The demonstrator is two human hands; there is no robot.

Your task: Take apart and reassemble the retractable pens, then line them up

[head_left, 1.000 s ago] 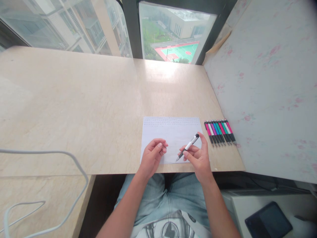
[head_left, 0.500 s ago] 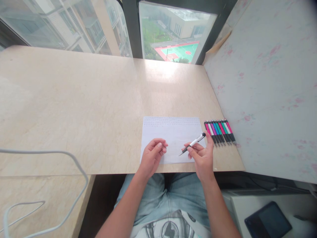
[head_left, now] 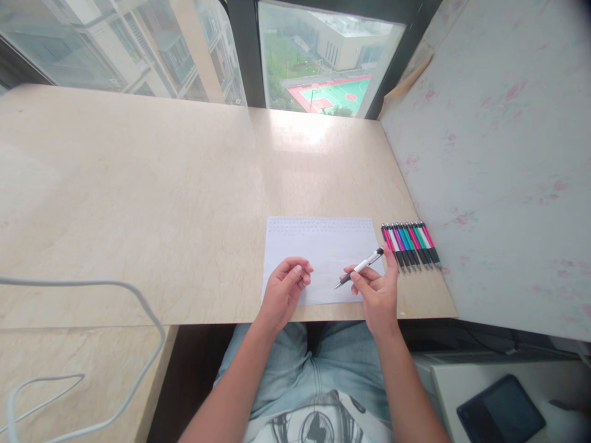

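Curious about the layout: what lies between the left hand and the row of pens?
The head view shows part of the paper, the right hand holding a pen, and some tabletop.

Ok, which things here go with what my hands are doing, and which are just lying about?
With the job:
Pen, held in your right hand
Paper, beneath your right hand and left hand
Row of pens, right of the paper, probably part of it

Lying about, it seems:
Cable, far left
Dark, flat device, lower right
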